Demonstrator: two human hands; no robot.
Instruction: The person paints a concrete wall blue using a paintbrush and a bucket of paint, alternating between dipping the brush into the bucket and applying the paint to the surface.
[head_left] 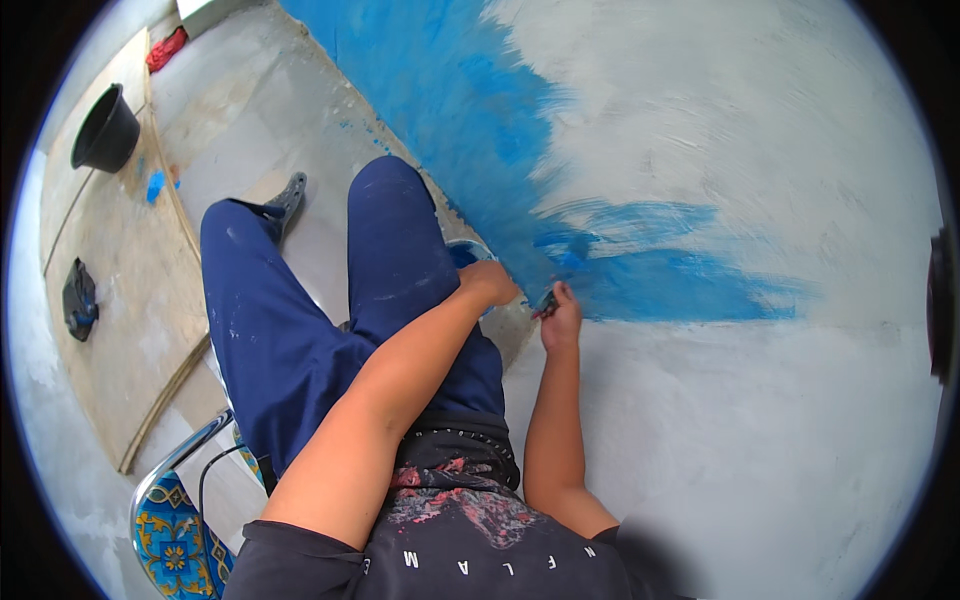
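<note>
My left hand is closed around the side of a container of blue paint, beside my raised right knee; its fingers are partly hidden. My right hand grips a dark-handled paintbrush, slightly blurred, close to the painted surface. That surface has a solid blue band along its edge and streaky blue strokes over pale grey near my right hand. My legs, in dark blue trousers, are bent beneath my arms.
A black bucket and a crumpled dark item lie on pale boards at left. A red item is at the upper left. A chair with a patterned blue seat stands at lower left. A grey floor runs beside the painted surface.
</note>
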